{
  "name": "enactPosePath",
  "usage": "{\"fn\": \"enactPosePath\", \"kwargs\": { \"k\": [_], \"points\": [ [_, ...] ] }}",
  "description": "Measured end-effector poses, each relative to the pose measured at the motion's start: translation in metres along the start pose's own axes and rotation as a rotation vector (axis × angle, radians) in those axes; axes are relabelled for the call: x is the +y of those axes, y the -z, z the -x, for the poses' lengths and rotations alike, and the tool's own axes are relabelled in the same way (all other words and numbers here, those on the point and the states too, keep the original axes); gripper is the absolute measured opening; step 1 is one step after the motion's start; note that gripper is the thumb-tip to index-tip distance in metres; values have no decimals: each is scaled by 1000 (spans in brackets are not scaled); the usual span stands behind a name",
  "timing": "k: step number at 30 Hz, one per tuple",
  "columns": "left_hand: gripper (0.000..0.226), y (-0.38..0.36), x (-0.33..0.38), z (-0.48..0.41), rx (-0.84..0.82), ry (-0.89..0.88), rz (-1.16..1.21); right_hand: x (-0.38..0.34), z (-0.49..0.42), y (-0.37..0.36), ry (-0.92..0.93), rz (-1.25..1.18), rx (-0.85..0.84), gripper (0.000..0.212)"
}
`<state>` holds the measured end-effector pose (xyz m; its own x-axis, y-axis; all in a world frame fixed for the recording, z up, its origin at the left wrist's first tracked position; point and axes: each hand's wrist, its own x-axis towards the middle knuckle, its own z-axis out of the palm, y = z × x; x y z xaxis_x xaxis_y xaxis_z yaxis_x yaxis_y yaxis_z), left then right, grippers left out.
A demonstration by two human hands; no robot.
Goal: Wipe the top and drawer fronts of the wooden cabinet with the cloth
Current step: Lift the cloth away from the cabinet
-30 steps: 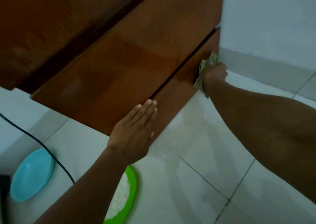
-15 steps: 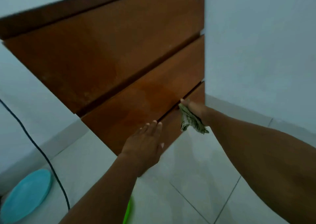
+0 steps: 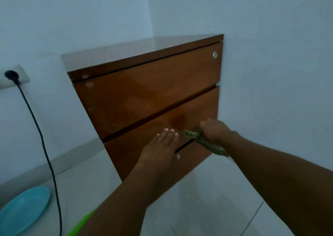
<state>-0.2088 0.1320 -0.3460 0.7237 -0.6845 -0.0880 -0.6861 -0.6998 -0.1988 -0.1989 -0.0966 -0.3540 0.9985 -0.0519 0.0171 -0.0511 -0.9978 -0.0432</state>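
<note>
Right grip [image 3: 215, 133] clenched on the cloth [image 3: 207, 145], which is wadded with a tail hanging under the fist, at the right end of the middle drawer front [image 3: 129, 145]; can't confirm contact with the wood. Left grip [image 3: 160, 151] released, flat on the same front by the gap above the bottom drawer [image 3: 191, 158]. Cloth reads light, limp, not fragile; hold it balled in the palm, flat pad outward. Cabinet [image 3: 147, 93] is glossy, probably slick; darker patch [image 3: 178, 121] may be damp.
</note>
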Motion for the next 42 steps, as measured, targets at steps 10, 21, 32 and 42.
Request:
{"fn": "enactPosePath", "kwargs": {
  "k": [10, 21, 32, 42],
  "points": [
    [68, 77, 2, -25, 145, 6, 77, 12, -19, 107, -24, -54, 1, 26],
    [33, 233, -16, -17, -64, 151, 330, 13, -9, 245, 19, -136, -190, 15],
    [47, 531, -86, 26, -176, 415, 755, 6, 10, 552, 59, -309, -311, 16],
    [48, 688, -94, 25, -104, 500, 899, 40, 0, 721, 152, -400, -237, 27]
  ]
}}
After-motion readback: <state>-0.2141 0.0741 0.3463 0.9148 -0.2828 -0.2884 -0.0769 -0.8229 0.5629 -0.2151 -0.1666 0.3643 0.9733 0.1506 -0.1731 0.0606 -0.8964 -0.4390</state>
